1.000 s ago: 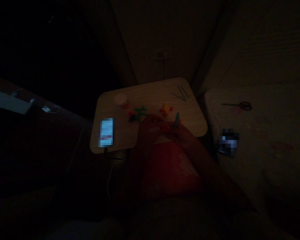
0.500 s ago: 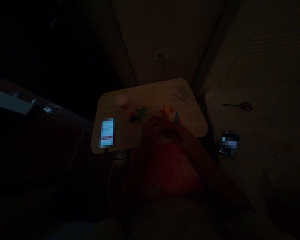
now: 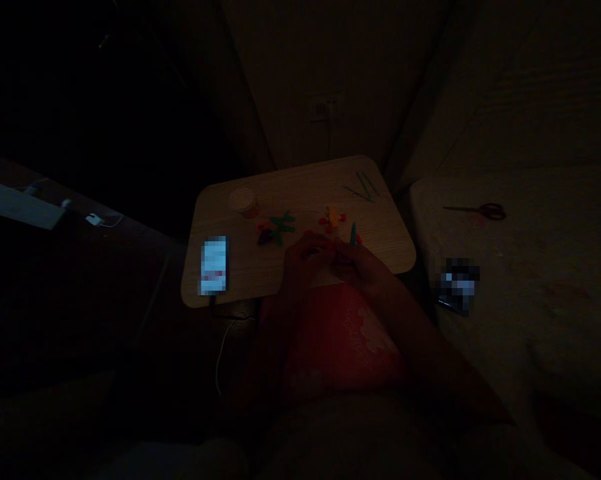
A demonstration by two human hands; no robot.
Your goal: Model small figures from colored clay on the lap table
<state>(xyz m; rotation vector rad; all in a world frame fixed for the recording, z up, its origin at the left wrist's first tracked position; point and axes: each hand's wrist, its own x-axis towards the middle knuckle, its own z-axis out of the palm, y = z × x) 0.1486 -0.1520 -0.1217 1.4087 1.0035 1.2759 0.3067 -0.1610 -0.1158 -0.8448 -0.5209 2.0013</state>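
The scene is very dark. My left hand (image 3: 303,263) and my right hand (image 3: 357,263) meet over the table's front edge, fingers curled and close together. Between their fingertips shows a small red piece (image 3: 327,245), soft-looking like modelling clay; its full shape is hidden. A slim blue-green piece (image 3: 353,233) sticks up just behind my right hand, and I cannot tell whether the hand touches it. Farther back lies a yellow and red figure (image 3: 333,217). Left of my hands are green pieces (image 3: 282,223) with a dark lump (image 3: 265,237) beside them.
On the wooden table (image 3: 250,267) stand a lidded tub (image 3: 243,201) and a lit phone (image 3: 213,265) with a cable. Thin sticks (image 3: 363,187) lie at the back right. Scissors (image 3: 480,211) and another lit device (image 3: 457,287) rest on the pale surface at right.
My hands have shifted slightly and the fingers are drawn apart a little, so the red piece between them shows more clearly. The things on the table stay in place.
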